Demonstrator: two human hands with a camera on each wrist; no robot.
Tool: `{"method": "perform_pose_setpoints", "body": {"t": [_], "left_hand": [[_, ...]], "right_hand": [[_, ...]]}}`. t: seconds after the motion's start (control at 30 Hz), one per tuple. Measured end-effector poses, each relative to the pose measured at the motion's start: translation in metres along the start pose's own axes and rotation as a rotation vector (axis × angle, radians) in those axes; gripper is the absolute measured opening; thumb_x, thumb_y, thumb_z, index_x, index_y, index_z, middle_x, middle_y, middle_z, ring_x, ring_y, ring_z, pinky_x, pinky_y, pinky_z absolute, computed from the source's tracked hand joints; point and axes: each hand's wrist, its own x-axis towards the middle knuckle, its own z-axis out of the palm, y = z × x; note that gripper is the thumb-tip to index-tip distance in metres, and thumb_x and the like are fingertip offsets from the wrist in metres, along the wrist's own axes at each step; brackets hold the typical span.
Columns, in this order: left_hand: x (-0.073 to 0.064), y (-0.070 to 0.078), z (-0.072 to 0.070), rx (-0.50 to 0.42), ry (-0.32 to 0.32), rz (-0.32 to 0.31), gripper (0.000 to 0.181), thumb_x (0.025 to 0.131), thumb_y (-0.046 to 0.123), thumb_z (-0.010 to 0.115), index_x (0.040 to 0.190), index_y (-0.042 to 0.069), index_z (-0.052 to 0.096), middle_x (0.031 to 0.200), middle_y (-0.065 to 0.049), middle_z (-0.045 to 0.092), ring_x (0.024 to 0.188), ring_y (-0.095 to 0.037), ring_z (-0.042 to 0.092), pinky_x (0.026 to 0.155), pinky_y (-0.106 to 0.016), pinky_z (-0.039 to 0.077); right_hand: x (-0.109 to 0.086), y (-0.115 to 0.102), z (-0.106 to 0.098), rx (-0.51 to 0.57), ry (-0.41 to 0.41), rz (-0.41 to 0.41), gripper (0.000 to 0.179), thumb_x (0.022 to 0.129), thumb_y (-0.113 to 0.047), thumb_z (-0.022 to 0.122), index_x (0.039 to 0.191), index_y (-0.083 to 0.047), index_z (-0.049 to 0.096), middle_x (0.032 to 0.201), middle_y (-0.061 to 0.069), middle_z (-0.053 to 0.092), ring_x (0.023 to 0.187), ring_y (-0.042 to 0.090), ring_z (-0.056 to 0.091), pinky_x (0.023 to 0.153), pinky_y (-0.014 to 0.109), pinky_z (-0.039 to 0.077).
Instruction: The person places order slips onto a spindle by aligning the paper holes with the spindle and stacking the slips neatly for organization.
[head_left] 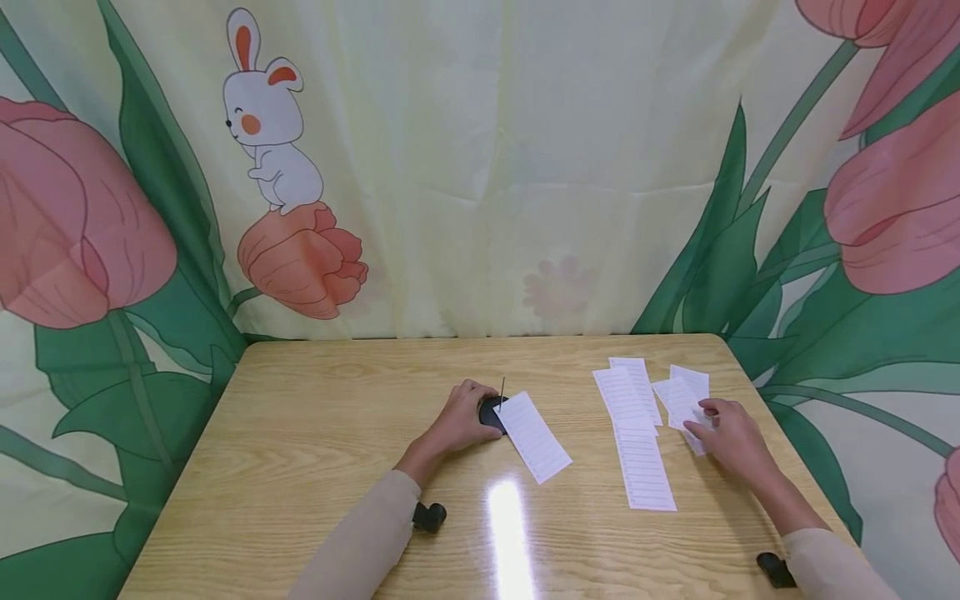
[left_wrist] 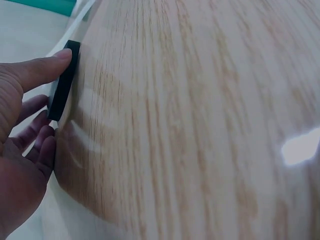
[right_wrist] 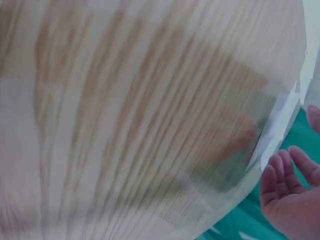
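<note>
My left hand grips the round black base of a receipt spike, its thin rod standing upright. The base shows edge-on as a dark bar in the left wrist view, thumb on the near side. One lined paper slip lies against the spike and slants toward me; whether the rod pierces it I cannot tell. At the right, my right hand hovers over or touches a small group of overlapping slips. Its thumb and fingers are parted in the right wrist view.
Between the hands lies a column of overlapping lined slips. The wooden table reflects a bright light near its front. A curtain printed with tulips and a rabbit hangs behind it. Black wrist devices sit by both sleeves.
</note>
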Motion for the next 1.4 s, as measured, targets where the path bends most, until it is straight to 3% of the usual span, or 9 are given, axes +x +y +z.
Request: {"method": "perform_pose_setpoints", "body": {"t": [0.17,0.4,0.83,1.07,1.23,1.4], "left_hand": [[0.0,0.001,-0.001,-0.006,-0.002,-0.004,0.066,0.079,0.023,0.092,0.136,0.007,0.063,0.131,-0.013,0.054,0.119,-0.028,0.048,0.1,-0.044,0.045],[0.001,0.001,-0.001,-0.027,-0.005,-0.033,0.065,0.08,0.022,0.091,0.137,0.008,0.062,0.13,-0.011,0.053,0.117,-0.026,0.049,0.1,-0.044,0.045],[0.001,0.0,0.001,-0.049,-0.003,-0.049,0.065,0.079,0.021,0.092,0.136,0.009,0.062,0.129,-0.01,0.053,0.116,-0.025,0.049,0.099,-0.043,0.045],[0.001,0.0,0.002,-0.048,-0.004,-0.046,0.065,0.08,0.022,0.091,0.137,0.009,0.062,0.129,-0.01,0.053,0.114,-0.024,0.049,0.098,-0.043,0.046],[0.0,0.002,0.001,-0.061,-0.007,-0.042,0.065,0.079,0.021,0.091,0.136,0.008,0.062,0.128,-0.011,0.053,0.116,-0.025,0.049,0.099,-0.044,0.046],[-0.001,0.002,0.001,-0.09,-0.015,-0.038,0.063,0.079,0.019,0.092,0.134,0.008,0.063,0.126,-0.01,0.053,0.113,-0.024,0.051,0.097,-0.042,0.047]], "right_hand": [[0.002,0.012,-0.009,-0.018,-0.024,0.085,0.061,0.097,-0.027,0.07,0.129,0.021,0.05,0.122,0.04,0.05,0.108,0.051,0.048,0.095,0.065,0.047],[0.007,0.018,-0.017,-0.05,-0.115,0.15,0.066,0.096,-0.036,0.07,0.12,0.023,0.05,0.113,0.04,0.05,0.099,0.046,0.046,0.085,0.055,0.048],[0.009,0.02,-0.013,-0.021,-0.156,0.205,0.054,0.096,-0.026,0.071,0.117,0.021,0.055,0.103,0.033,0.057,0.092,0.039,0.051,0.075,0.043,0.048],[0.007,0.017,-0.015,0.016,-0.184,0.241,0.053,0.097,-0.024,0.069,0.119,0.021,0.051,0.1,0.03,0.057,0.091,0.038,0.052,0.073,0.037,0.046],[0.007,0.017,-0.016,0.039,-0.187,0.265,0.054,0.097,-0.025,0.07,0.118,0.018,0.044,0.101,0.03,0.053,0.093,0.04,0.05,0.075,0.039,0.046],[0.006,0.022,-0.015,0.038,-0.176,0.227,0.058,0.097,-0.026,0.07,0.122,0.018,0.043,0.112,0.037,0.051,0.098,0.045,0.049,0.083,0.051,0.049]]}}
